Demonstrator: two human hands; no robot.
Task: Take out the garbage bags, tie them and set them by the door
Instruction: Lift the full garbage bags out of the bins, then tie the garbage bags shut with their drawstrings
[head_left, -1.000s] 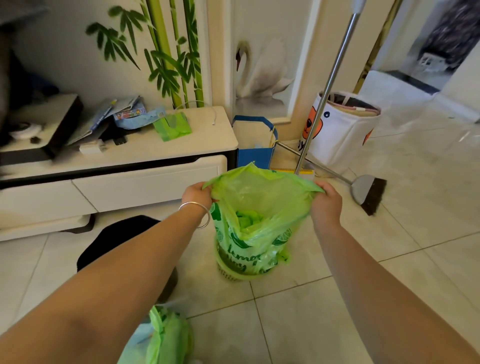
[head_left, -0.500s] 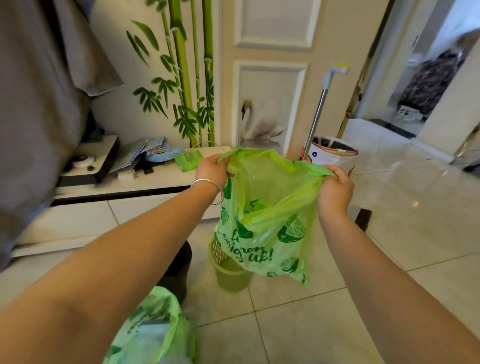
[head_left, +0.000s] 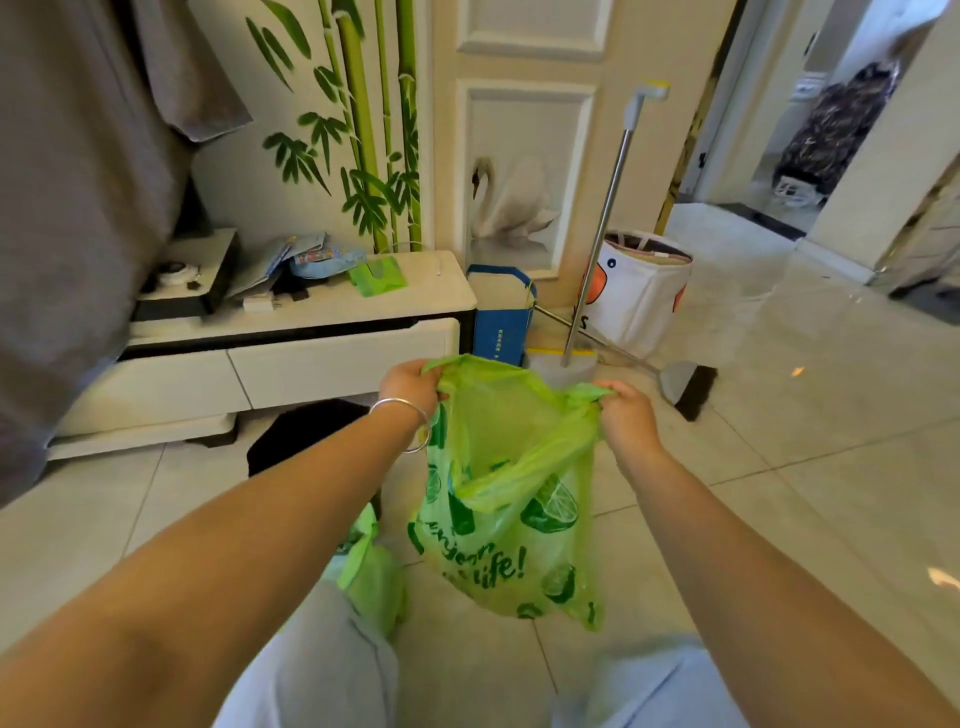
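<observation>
TV cabinet (head_left: 291, 332), white, low, against the bamboo-painted wall — papers and a folded green bag lie on its top. No part in the task at present.

White fabric bin (head_left: 641, 291), duck face printed on it, stands by the door frame beside the broom (head_left: 597, 244); contents cannot be made out. A blue bag (head_left: 501, 317) stands just left of it, mouth open, inside not visible.

Garbage bag (head_left: 511, 519), green, lime print and lettering. Held up in the air in front of the person, clear of the floor, mouth spread open between the two hands. Something green and crumpled lies inside; nothing more can be told of it.

Second green bag (head_left: 371, 582), lower left, near the person's knee, partly hidden by the left forearm — whether tied cannot be told.

Black bin (head_left: 306, 436), behind the left forearm; inside hidden.

Left hand (head_left: 413, 387), bangle at the wrist: fingers curled round the bag's left rim.

Right hand (head_left: 626, 410): fingers clamped on a gathered bunch of the right rim.

Step in hand, by judgement: bag lifted out, tying not yet begun. The next move calls for bringing both rim ends together, crossing and knotting them without spilling.
</observation>
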